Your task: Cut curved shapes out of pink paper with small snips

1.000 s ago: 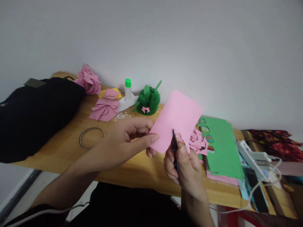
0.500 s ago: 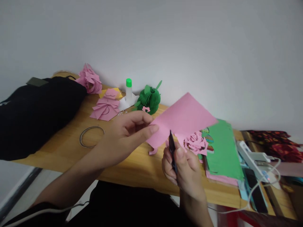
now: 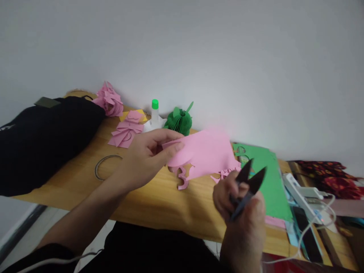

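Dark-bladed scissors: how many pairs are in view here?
1: the dark-bladed scissors, held open in the right hand, to the right of the pink paper sheet that the left hand pinches. Another pair could be hidden behind the sheet.

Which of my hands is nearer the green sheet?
Right. Your right hand, holding the scissors, overlaps the left edge of the green sheet in view; your left hand is farther left, holding the pink paper.
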The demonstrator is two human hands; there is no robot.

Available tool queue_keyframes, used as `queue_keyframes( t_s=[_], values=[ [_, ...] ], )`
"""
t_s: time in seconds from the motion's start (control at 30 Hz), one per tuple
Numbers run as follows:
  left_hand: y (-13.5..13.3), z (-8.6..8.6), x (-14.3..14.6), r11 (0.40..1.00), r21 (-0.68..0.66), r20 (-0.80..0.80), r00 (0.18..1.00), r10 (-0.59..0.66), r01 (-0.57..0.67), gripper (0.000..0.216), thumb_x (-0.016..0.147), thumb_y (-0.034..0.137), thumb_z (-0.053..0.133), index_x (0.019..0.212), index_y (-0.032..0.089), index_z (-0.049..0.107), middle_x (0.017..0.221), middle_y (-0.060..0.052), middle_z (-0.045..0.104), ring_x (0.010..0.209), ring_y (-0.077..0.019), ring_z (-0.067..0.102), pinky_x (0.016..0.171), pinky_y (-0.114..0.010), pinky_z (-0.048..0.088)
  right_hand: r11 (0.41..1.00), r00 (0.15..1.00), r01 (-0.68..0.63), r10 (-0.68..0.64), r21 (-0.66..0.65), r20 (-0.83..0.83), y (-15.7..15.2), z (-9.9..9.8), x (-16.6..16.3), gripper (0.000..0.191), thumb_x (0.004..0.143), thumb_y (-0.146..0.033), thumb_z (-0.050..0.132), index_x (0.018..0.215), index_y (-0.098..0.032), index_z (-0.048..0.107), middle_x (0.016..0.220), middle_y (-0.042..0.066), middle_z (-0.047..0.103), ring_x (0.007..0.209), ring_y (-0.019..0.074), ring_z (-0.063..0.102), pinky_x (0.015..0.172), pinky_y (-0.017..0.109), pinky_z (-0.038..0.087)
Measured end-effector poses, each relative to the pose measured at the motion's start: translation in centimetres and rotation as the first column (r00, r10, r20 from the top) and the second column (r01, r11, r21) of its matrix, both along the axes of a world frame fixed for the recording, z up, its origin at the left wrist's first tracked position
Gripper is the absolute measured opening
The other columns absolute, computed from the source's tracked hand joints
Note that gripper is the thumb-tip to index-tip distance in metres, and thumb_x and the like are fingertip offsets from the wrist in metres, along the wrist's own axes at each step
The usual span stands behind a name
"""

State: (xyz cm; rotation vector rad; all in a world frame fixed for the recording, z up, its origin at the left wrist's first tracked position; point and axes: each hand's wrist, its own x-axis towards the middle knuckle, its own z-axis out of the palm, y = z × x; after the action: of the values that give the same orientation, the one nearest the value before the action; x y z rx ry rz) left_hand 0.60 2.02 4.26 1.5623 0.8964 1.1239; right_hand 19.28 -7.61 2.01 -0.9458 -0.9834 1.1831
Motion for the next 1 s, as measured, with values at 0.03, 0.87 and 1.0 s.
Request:
queue_keyframes(
  t_s=[0.03, 0.87, 1.0],
  values=[
    [0.0, 0.0, 0.0, 0.999, -0.011, 0.015, 0.999, -0.038, 0.038, 0.008, 0.082, 0.023, 0.066, 0.081, 0.018, 0.072, 0.067, 0.001, 0.068, 0.053, -0.0093, 0.059, 0.045, -0.017, 0.043, 0.982, 0.981, 0.184, -0.186, 0.043, 0.048, 0.5, 0.2, 0.1, 0.033, 0.078, -0.048, 0.074, 0.076, -0.021, 0.055, 0.051, -0.009, 0.038, 0.037, 0.0048, 0.03, 0.032, 0.016, 0.021],
    [-1.3, -1.6, 2.6, 0.916, -0.382, 0.432, 0.9, 0.057, 0.125, 0.012, 0.08, 0.028, 0.071, 0.079, 0.016, 0.068, 0.074, -0.004, 0.077, 0.073, -0.02, 0.075, 0.056, -0.022, 0.054, 0.991, 0.982, 0.129, -0.125, -0.022, 0.144, -0.2, -0.1, -1.7, 0.04, 0.089, -0.055, 0.057, 0.074, -0.019, 0.059, 0.051, -0.005, 0.042, 0.038, 0.0062, 0.034, 0.032, 0.017, 0.024],
    [-1.6, -1.4, 2.6, 0.906, -0.393, 0.467, 0.883, 0.049, 0.158, 0.01, 0.079, 0.026, 0.073, 0.082, 0.017, 0.071, 0.079, -0.003, 0.077, 0.07, -0.0153, 0.073, 0.063, -0.022, 0.056, 0.956, 0.984, -0.178, 0.178, -0.232, -0.021, -0.5, -0.5, -2.7, 0.04, 0.097, -0.054, 0.044, 0.085, -0.018, 0.058, 0.049, -0.008, 0.041, 0.035, 0.0039, 0.029, 0.033, 0.014, 0.027]
  ],
)
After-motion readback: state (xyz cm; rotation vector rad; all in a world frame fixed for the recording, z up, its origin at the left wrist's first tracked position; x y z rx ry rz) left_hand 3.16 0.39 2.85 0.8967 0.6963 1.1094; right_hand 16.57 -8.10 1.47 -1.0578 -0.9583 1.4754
